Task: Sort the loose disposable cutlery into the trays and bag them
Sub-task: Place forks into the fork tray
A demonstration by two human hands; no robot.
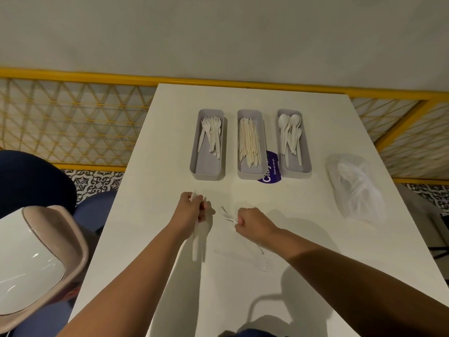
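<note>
while hands point(192, 210) grip forks point(198, 242), near table point(315, 300) lies bare

"Clean as you go" is read on the round purple sticker point(271, 175), its larger word half hidden by trays.

Cutlery being sorted on white table point(315, 239)

Bundle of white forks point(198, 242) is gripped in L hand point(192, 211); one fork point(228, 216) is pinched by R hand point(255, 224). 3 grey trays point(250, 144) and a bag point(357, 188) are set beyond.
</note>
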